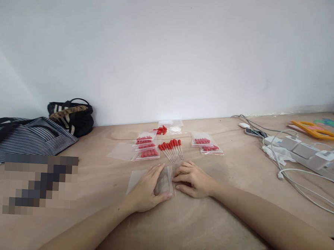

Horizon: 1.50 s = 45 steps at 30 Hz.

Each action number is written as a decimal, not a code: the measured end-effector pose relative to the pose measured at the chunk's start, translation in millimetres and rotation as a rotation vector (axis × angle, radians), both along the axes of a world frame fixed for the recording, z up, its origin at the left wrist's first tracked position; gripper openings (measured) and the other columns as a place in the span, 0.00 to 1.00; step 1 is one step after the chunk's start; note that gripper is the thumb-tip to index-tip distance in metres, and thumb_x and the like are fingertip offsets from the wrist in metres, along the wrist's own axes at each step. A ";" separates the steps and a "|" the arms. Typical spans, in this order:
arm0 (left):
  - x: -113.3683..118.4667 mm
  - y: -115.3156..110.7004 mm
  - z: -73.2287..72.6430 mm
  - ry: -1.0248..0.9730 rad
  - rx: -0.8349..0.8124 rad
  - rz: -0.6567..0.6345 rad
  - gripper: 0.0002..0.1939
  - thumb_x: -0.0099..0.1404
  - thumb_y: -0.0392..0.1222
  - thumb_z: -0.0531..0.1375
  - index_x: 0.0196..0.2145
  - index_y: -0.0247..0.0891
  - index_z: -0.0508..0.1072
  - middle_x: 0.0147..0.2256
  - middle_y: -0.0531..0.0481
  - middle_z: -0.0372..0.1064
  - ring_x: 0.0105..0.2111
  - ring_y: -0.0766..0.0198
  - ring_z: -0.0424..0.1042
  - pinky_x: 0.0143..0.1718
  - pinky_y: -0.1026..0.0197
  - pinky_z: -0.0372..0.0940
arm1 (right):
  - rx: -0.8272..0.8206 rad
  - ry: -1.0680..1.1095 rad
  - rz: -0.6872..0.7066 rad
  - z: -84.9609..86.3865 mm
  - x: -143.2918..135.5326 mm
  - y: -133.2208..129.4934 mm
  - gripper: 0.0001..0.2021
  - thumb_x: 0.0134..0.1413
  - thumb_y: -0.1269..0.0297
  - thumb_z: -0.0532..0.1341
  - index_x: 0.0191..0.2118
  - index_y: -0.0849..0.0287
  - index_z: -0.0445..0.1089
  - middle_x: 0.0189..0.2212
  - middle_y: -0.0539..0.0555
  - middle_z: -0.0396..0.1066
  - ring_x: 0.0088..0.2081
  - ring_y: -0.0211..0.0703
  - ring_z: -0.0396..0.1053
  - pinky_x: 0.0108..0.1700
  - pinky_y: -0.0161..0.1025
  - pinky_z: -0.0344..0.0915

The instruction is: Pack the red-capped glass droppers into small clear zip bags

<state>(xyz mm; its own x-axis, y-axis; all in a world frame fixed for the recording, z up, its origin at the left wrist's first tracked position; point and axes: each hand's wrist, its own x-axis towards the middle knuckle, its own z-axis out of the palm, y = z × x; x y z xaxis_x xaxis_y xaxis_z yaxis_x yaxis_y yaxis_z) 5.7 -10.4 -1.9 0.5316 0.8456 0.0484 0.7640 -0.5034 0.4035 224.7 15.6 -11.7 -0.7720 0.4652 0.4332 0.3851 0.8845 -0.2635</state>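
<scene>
A clear zip bag (163, 182) lies flat on the table. My left hand (148, 189) rests on it, fingers and thumb spread. At the bag's right edge, my right hand (191, 179) has its fingers bent and touches the zip side; whether it pinches the edge is hidden. Beyond the hands several red-tipped sticks (172, 150) are fanned out. Filled bags with red pieces lie in a stack on the left (147, 146) and another on the right (206, 142). Loose red pieces (161, 130) lie behind, by more clear bags (176, 127).
A striped bag (29, 136) and a black bag (80, 122) stand at the left. On the right are white chargers (320, 160) with cables, a dark device (254, 133) and an orange frame (316, 131). A blurred patch covers the left front.
</scene>
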 end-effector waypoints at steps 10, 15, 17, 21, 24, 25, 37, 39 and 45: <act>2.4 0.0 -0.5 -0.017 -0.042 0.035 0.42 0.55 0.54 0.58 0.60 0.34 0.44 0.60 0.38 0.43 0.59 0.48 0.44 0.56 0.45 0.47 | -0.020 -0.006 0.124 -0.2 3.5 3.4 0.13 0.54 0.61 0.54 0.44 0.56 0.69 0.42 0.54 0.70 0.48 0.42 0.60 0.48 0.43 0.55; 3.1 -0.5 0.5 -0.013 -0.049 0.023 0.43 0.55 0.55 0.58 0.60 0.34 0.44 0.60 0.39 0.42 0.59 0.48 0.43 0.57 0.46 0.46 | -0.100 -0.044 0.127 0.8 4.4 2.1 0.17 0.54 0.62 0.54 0.49 0.58 0.63 0.47 0.56 0.67 0.53 0.43 0.57 0.52 0.45 0.51; 3.2 -0.3 0.3 -0.011 -0.040 0.018 0.43 0.55 0.56 0.58 0.60 0.33 0.44 0.60 0.38 0.43 0.59 0.48 0.43 0.57 0.46 0.46 | -0.155 -0.029 0.090 2.1 4.4 0.8 0.18 0.51 0.62 0.56 0.49 0.60 0.61 0.46 0.57 0.66 0.51 0.43 0.59 0.51 0.46 0.51; 2.8 0.3 -1.3 -0.046 -0.012 0.009 0.42 0.54 0.55 0.59 0.60 0.35 0.44 0.59 0.39 0.44 0.59 0.48 0.45 0.56 0.44 0.47 | -0.265 0.040 0.033 4.7 0.8 -4.6 0.17 0.47 0.68 0.57 0.45 0.59 0.57 0.45 0.58 0.66 0.47 0.44 0.61 0.49 0.46 0.52; 2.3 0.6 -2.1 -0.063 -0.011 0.001 0.43 0.54 0.56 0.58 0.60 0.37 0.44 0.60 0.39 0.44 0.58 0.47 0.45 0.56 0.44 0.47 | -0.295 0.044 0.045 4.6 -2.1 -7.0 0.14 0.46 0.70 0.57 0.42 0.57 0.58 0.45 0.56 0.65 0.48 0.44 0.60 0.48 0.46 0.51; 2.2 0.6 -2.0 -0.061 -0.016 0.002 0.43 0.54 0.56 0.58 0.60 0.37 0.44 0.60 0.39 0.44 0.58 0.47 0.45 0.56 0.44 0.47 | -0.302 0.041 0.039 4.2 -2.4 -6.9 0.13 0.46 0.69 0.58 0.41 0.57 0.58 0.44 0.56 0.65 0.48 0.44 0.60 0.48 0.45 0.51; 2.1 2.1 -3.6 -0.055 0.000 -0.003 0.43 0.54 0.56 0.59 0.60 0.37 0.44 0.59 0.39 0.46 0.58 0.46 0.46 0.56 0.44 0.48 | -0.147 -0.062 0.062 3.9 -0.9 0.2 0.17 0.50 0.58 0.57 0.47 0.56 0.64 0.44 0.54 0.68 0.49 0.45 0.59 0.47 0.45 0.48; 2.2 1.6 -3.3 -0.055 0.001 -0.007 0.43 0.54 0.56 0.59 0.60 0.36 0.44 0.59 0.39 0.46 0.58 0.47 0.46 0.56 0.44 0.48 | -0.097 -0.086 0.079 4.2 -1.6 0.5 0.18 0.50 0.54 0.57 0.47 0.55 0.65 0.47 0.54 0.67 0.49 0.46 0.59 0.45 0.44 0.49; 0.7 0.2 -0.6 -0.081 -0.025 0.005 0.44 0.54 0.56 0.59 0.60 0.40 0.42 0.59 0.40 0.46 0.58 0.46 0.47 0.55 0.43 0.49 | -0.048 -0.111 0.082 6.1 1.2 2.3 0.23 0.48 0.48 0.56 0.47 0.57 0.65 0.45 0.55 0.67 0.43 0.45 0.60 0.42 0.42 0.52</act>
